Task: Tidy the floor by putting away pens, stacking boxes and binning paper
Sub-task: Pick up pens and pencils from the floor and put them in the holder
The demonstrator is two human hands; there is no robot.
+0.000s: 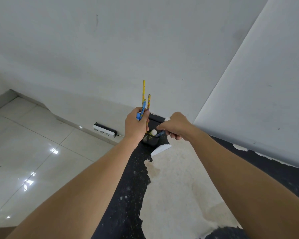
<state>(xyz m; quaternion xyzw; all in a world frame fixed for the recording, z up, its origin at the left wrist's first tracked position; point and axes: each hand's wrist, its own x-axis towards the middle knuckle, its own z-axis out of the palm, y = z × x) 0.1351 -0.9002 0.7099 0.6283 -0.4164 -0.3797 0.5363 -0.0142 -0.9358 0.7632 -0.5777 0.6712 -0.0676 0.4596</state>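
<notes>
Left hand point(136, 124) curled round a bunch of pens point(144, 102): a long yellow one, a shorter yellow-orange one and a blue one, all pointing up against the white wall point(110, 49), lower ends reaching toward the black mesh pen holder point(151, 139) just below. Right hand point(175, 126) close beside, fingers curled and pinching a blue pen point(160, 134) whose tip lies at the holder's rim; something white showing at the top of this hand, too small to tell what. Hands near each other but apart. Inside the holder, a white rounded item point(154, 132), not clearly identifiable. Holder standing at the far corner of a worn tabletop point(179, 187), cream covering peeled away to black along the edges. White sheet of paper point(160, 149) lying flat just beside the holder. On the glossy tiled floor point(24, 152) to the left, a white power strip point(104, 131) against the wall.
</notes>
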